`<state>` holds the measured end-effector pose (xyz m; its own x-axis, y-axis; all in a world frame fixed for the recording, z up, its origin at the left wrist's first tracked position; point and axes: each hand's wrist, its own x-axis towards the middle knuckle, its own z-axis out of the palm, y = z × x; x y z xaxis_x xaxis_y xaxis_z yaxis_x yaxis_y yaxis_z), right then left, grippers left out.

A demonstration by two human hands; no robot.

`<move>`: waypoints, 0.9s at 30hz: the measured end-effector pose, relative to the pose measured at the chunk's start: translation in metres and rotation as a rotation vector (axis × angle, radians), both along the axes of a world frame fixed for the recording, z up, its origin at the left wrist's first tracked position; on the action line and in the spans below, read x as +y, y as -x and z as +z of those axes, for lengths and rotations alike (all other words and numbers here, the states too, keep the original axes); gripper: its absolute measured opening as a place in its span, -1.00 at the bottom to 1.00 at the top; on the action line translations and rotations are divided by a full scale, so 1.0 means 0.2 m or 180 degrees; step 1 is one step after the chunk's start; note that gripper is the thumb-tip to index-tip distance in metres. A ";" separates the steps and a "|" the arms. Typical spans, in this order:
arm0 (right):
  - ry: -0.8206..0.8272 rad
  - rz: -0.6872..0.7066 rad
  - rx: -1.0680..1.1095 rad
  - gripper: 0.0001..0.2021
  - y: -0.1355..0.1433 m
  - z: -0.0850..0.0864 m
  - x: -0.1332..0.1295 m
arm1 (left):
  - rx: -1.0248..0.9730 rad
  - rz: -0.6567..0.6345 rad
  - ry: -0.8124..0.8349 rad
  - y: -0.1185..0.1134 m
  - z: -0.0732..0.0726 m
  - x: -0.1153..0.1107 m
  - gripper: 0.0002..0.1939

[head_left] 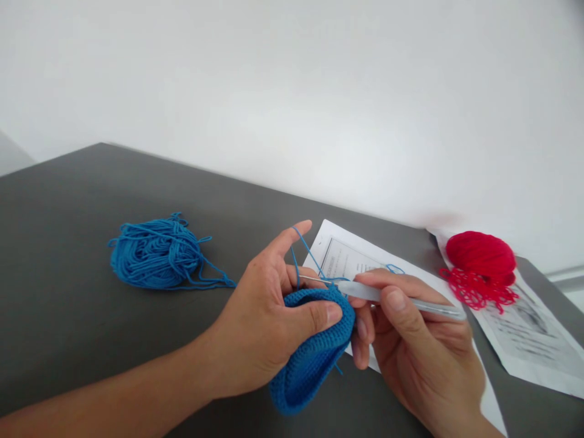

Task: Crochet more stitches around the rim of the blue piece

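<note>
A blue crocheted piece (314, 347), curved like a cup, is pinched by its upper rim in my left hand (274, 316), the thumb on top. Blue yarn loops over the raised left index finger and runs down to the rim. My right hand (420, 340) is closed on a grey-handled crochet hook (406, 301), held like a pen. The hook's thin metal shaft points left across the rim, close to the looped yarn. Fingers of the left hand behind the piece are partly hidden.
A blue yarn ball (157, 252) lies on the dark table (68, 243) at the left, its strand leading behind my left hand. Printed sheets (349, 249) lie beneath the hands. At the right, a red yarn ball (481, 258) rests on a printed packet (538, 359). A white wall stands behind.
</note>
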<state>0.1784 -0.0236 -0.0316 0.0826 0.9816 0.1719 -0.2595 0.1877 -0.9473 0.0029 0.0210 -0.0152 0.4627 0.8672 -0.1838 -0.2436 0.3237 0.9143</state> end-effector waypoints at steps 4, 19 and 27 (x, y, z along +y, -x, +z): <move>-0.0017 -0.0047 0.0090 -0.86 0.01 0.02 0.01 | -0.0023 -0.0040 0.0001 0.00 0.00 0.00 0.19; -0.0038 0.0090 -0.0179 -0.82 -0.03 -0.04 0.00 | 0.0138 0.0120 -0.0176 0.00 0.00 -0.01 0.17; 0.0863 -0.0085 -0.0250 -0.63 0.01 -0.03 -0.02 | 0.0320 0.0485 -0.0165 -0.03 0.00 -0.01 0.24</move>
